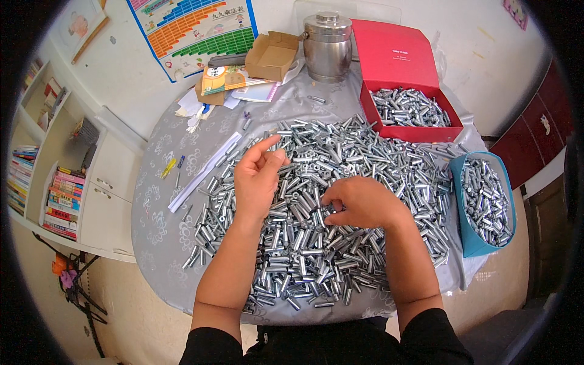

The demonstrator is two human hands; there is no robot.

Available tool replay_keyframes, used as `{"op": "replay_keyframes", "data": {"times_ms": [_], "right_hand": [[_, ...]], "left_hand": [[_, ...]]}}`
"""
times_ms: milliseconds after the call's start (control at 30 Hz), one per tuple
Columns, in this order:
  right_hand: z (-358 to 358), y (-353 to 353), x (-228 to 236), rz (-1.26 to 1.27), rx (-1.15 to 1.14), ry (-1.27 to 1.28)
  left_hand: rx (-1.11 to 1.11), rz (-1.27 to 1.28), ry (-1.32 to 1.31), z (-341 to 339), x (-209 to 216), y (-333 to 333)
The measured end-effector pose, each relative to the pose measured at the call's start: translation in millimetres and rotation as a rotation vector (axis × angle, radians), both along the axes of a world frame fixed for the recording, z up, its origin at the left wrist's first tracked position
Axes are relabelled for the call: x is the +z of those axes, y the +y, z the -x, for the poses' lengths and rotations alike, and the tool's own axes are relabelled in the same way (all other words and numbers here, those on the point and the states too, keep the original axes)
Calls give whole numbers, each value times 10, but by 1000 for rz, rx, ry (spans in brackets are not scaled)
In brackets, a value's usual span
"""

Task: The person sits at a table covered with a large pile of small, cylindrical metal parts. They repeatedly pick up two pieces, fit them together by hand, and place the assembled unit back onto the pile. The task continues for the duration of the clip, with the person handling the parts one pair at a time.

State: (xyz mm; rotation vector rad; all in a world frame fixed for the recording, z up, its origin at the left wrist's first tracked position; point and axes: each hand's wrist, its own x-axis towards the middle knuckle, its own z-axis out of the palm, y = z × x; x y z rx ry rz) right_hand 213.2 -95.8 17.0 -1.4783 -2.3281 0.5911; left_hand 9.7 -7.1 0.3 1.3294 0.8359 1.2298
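A wide heap of small silvery metal tubes and pins (304, 243) covers the middle of the round table. My left hand (257, 179) is raised over the heap's left part, its fingers curled and the thumb close to the index finger. Whatever it may hold does not show clearly. Lower down, my right hand (364, 204) reaches into the heap from the right. Its thumb and index finger bend toward each other around metal pieces, and I cannot make out which piece they grip.
Metal parts fill an open red box (413, 132) at the back right and a teal bin (465, 225) at the right edge. A steel pot (327, 52), a small cardboard box (272, 56) and papers stand at the back. A folded white strip (204, 173) lies left of the heap.
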Motion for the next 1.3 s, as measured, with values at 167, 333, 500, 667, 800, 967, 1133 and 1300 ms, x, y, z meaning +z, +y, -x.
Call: {"op": "replay_keyframes", "data": {"times_ms": [167, 333, 500, 667, 800, 967, 1133, 1300], "right_hand": [[-15, 54, -95, -14, -80, 136], [36, -23, 53, 18, -116, 97], [-45, 17, -63, -146, -39, 99], [3, 80, 66, -142, -333, 611], [109, 114, 60, 20, -446, 1093], [158, 113, 110, 187, -443, 1162], [87, 147, -30, 77, -316, 1166], [121, 140, 50, 18, -347, 1081]], "left_hand": [[-19, 24, -27, -35, 16, -19], [-19, 26, -14, -15, 15, -21], [-36, 38, -3, -22, 24, -43], [-93, 48, 23, -30, 43, -69], [-203, -36, 114, -45, 56, -131], [-249, -47, 190, -50, 84, -190], [-310, 72, 109, -40, 125, -188], [-283, 124, 57, 9, 101, -158]]}}
